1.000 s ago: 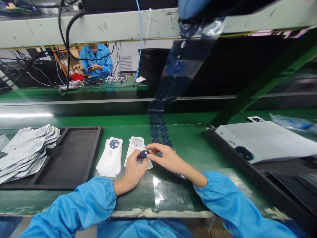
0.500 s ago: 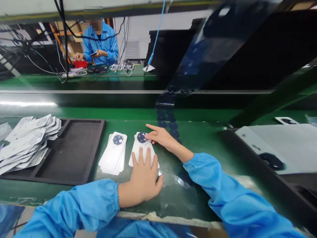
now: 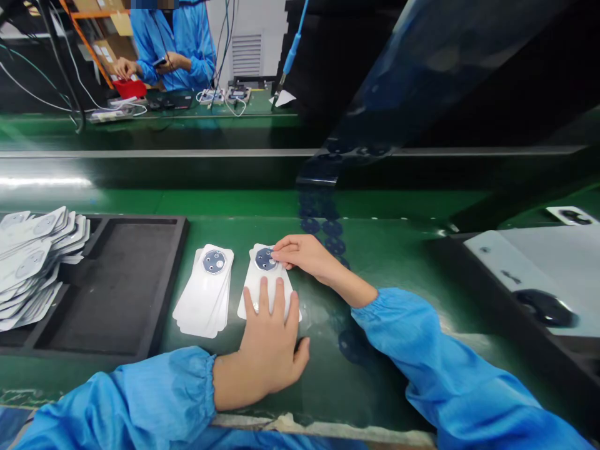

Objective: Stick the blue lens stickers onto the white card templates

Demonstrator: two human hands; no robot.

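Observation:
My left hand (image 3: 272,340) lies flat with fingers spread on the lower part of a white phone back cover (image 3: 255,289), the top one of a small fanned stack. At its upper end sits a dark round camera sticker (image 3: 265,259) with small holes. The fingers of my right hand (image 3: 302,255) are pinched together at the sticker's right edge, and the fingertips hide part of it. Just left lies a second fanned stack of white covers (image 3: 204,300), whose top one bears a similar dark round camera sticker (image 3: 214,262).
At far left, many white covers (image 3: 30,265) pile on a black divided tray (image 3: 162,294). A clear film strip with dark round stickers (image 3: 332,228) runs beyond my right hand. A black tray with a white sheet (image 3: 529,256) stands right. Across the bench, a person (image 3: 182,50) handles a phone.
My right index finger, stretched out before, has folded in with the other fingers at the sticker. My left hand stays flat on the cover. The camera view has shifted slightly.

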